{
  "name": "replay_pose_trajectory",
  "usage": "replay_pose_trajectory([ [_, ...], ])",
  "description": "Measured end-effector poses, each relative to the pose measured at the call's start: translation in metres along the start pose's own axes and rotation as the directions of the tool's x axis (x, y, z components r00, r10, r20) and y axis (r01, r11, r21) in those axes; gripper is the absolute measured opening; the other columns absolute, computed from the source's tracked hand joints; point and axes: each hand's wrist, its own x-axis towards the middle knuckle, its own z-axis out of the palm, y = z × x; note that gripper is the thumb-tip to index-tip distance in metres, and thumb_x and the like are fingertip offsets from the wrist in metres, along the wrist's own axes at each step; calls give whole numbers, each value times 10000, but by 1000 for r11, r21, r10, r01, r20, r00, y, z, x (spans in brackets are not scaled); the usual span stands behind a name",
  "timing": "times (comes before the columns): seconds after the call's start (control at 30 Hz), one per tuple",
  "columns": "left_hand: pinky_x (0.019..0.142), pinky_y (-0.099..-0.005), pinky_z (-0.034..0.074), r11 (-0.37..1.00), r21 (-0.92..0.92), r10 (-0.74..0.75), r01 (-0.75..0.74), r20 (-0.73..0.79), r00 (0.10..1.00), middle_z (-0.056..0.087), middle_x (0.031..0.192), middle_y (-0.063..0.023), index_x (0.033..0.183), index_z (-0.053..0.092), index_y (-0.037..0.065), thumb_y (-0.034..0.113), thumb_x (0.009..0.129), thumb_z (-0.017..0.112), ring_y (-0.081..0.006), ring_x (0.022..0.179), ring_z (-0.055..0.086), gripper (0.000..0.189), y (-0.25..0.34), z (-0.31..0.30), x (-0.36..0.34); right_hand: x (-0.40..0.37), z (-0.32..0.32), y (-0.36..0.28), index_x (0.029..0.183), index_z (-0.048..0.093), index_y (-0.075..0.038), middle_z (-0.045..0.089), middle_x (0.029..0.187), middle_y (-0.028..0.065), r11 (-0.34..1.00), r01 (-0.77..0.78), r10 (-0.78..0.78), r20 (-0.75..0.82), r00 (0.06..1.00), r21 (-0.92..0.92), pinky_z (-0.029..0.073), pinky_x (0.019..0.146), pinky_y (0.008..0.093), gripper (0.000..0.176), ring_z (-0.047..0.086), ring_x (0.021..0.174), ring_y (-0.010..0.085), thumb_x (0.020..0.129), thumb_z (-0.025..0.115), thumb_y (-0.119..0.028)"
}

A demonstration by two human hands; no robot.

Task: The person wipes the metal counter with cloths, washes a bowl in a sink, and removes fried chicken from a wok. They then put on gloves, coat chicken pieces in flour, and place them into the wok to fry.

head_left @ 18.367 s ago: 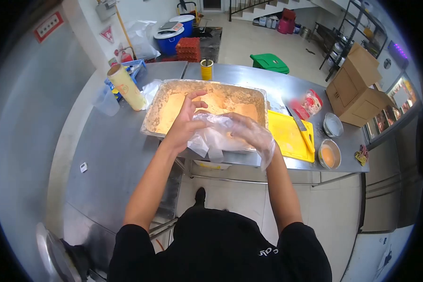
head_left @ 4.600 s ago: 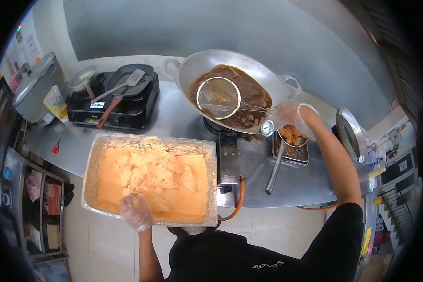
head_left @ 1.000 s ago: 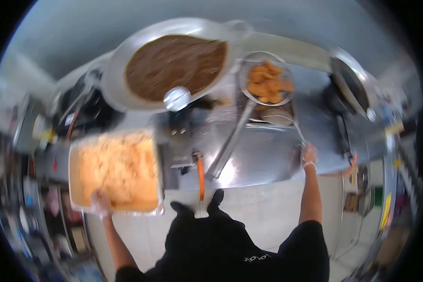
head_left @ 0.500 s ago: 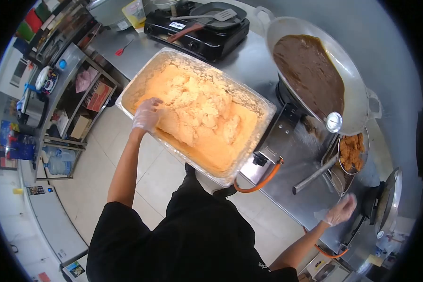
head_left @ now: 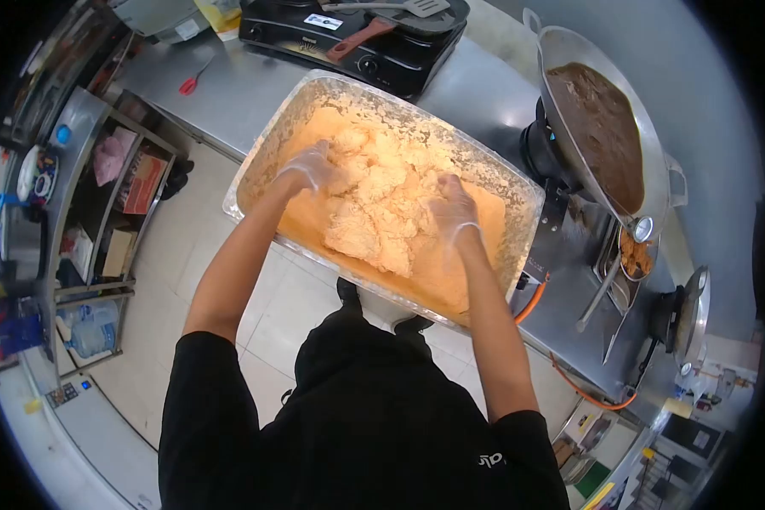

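Observation:
A large metal tray (head_left: 259,166) holds orange breading powder with a heap of coated pieces (head_left: 382,195) in its middle. My left hand (head_left: 314,166), in a clear plastic glove, touches the left side of the heap with its fingers apart. On the right side of the heap is my right hand (head_left: 455,208), also gloved, its fingers spread over the powder. Neither hand has anything lifted out of the tray.
At the upper right a large wok (head_left: 646,110) of dark oil sits on a burner, with a thermometer (head_left: 643,228) at its rim. Nearby, a strainer (head_left: 636,255) holds fried pieces. A black stove (head_left: 314,38) stands behind the tray; shelves (head_left: 102,195) are at left.
My right hand has come from beside the strainer at the lower right into the tray. My left hand has moved inward onto the heap. The view has shifted.

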Motion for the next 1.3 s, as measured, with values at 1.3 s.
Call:
replay_pose_trajectory([
  [1.3,970,-429,470,744,591,397,-311,-16,918,545,1295,-242,1349,475,105,110,865,543,-403,1189,542,489,-25,11,94,-29,-23,-80,1123,656,-84,620,1125,167,787,109,-201,-85,976,-607,500,891,416,289,614,1029,347,838,612,-112],
])
